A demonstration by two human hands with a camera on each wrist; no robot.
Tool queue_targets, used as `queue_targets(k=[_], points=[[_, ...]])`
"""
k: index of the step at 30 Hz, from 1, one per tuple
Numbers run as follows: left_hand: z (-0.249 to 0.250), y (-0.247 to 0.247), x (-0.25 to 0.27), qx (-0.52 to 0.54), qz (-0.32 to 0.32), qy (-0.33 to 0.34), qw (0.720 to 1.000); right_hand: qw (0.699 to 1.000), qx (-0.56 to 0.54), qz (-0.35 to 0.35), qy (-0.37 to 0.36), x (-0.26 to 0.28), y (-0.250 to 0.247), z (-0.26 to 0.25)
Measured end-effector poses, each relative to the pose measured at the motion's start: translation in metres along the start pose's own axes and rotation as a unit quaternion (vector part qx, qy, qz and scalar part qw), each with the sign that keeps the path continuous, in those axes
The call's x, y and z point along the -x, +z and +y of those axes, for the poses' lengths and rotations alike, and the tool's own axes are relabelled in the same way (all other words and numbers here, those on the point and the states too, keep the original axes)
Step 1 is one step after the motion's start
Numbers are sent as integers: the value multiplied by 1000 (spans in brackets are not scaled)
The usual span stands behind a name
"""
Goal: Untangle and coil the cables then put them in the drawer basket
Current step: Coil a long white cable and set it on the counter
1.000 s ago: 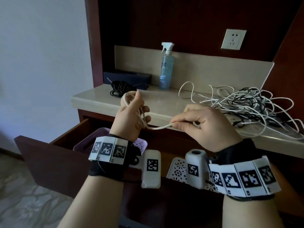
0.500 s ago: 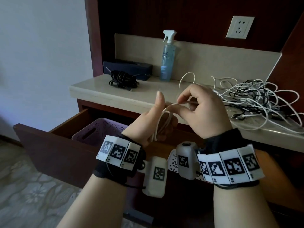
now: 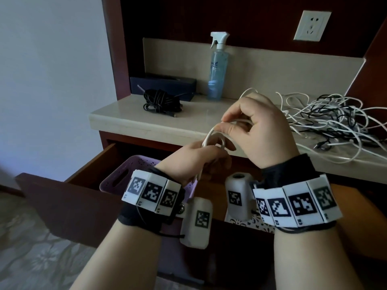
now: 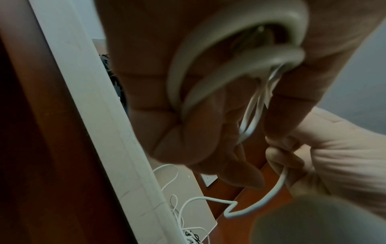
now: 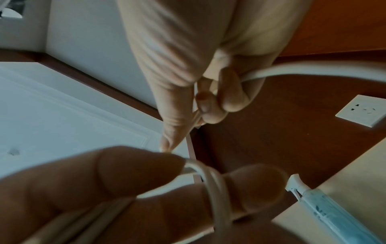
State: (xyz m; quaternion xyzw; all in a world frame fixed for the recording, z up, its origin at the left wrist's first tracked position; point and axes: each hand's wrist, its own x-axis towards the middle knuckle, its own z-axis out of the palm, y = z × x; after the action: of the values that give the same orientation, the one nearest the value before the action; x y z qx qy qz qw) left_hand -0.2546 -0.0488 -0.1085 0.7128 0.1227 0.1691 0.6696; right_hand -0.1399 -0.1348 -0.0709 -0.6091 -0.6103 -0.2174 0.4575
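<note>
Left hand (image 3: 194, 162) grips the small loops of the white cable (image 3: 211, 139) so they don't spring apart while the right hand (image 3: 261, 130) pinches the free end to wrap another turn, right above the purple basket (image 3: 117, 176) in the open drawer.

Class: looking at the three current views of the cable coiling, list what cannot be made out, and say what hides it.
- Purple basket contents: head view, hidden by the left hand and wristbands.
- White cable plug ends: not visible in any view.
- Cable tangle: head view, cut off by the right edge.
- Spray bottle label: too small.
</note>
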Motion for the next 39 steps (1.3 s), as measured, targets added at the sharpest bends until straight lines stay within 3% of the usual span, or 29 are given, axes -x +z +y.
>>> queue_targets(k=[5, 9, 15, 19, 22, 25, 31, 37, 39], points=[[-2, -14, 5, 46, 21, 10, 999, 1000, 10, -14, -9, -1, 13, -4], [-2, -27, 4, 135, 24, 57, 989, 1000, 12, -20, 20, 4, 5, 8], [-1, -35, 3, 214, 26, 102, 971, 998, 63, 11, -15, 13, 11, 10], [1, -34, 1, 226, 22, 93, 969, 993, 101, 63, -24, 15, 18, 7], [0, -33, 0, 228, 32, 87, 969, 992, 109, 64, -27, 16, 19, 5], [0, -31, -1, 240, 48, 88, 965, 992, 117, 42, -24, 19, 21, 3], [3, -34, -4, 298, 74, 146, 941, 987, 81, -133, 30, 21, 13, 2], [6, -40, -6, 327, 59, 168, 928, 985, 146, -89, 25, 19, 4, -1], [8, -39, -7, 337, 50, 179, 923, 981, 151, -114, 49, 18, 6, -4]])
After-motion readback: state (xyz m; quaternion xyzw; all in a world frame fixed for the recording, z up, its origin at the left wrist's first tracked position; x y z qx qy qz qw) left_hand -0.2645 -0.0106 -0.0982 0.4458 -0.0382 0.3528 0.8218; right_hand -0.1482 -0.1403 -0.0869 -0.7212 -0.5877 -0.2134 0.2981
